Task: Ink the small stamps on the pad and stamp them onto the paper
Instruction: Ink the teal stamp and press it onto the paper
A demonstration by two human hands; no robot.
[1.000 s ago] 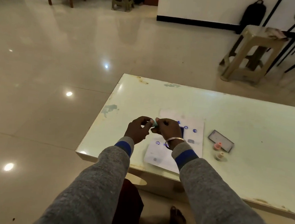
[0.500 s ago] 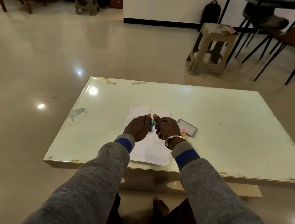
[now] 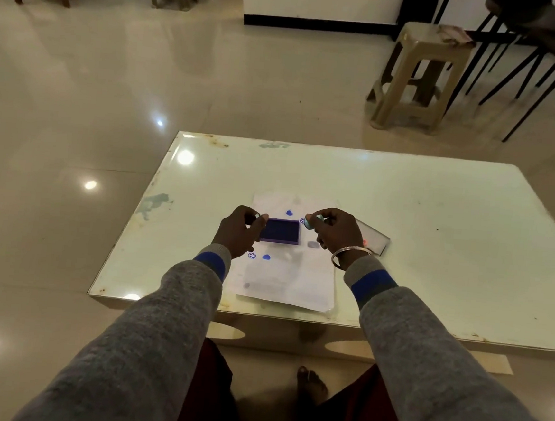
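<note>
One small pale-blue stamp point(image 3: 309, 222) was pinched between the thumb and fingertips of the right hand point(image 3: 333, 232), held just above the paper point(image 3: 292, 278) at the right edge of the open ink pad point(image 3: 281, 231). Judged light and rigid, a plastic body with a soft rubber face; best gripped by its sides, keeping fingers off the inked face, which would smear. The pad lay on the upper part of the sheet, dark blue, flat and probably light enough to slide. The left hand point(image 3: 238, 232) sat at its left edge, fingers curled, with a small pale object at the fingertips, possibly the stamp's cap; whether it gripped the pad could not be told. Several blue prints point(image 3: 266, 257) already marked the paper. A clear lid point(image 3: 376, 240) lay on the tabletop point(image 3: 436, 224) to the right.
</note>
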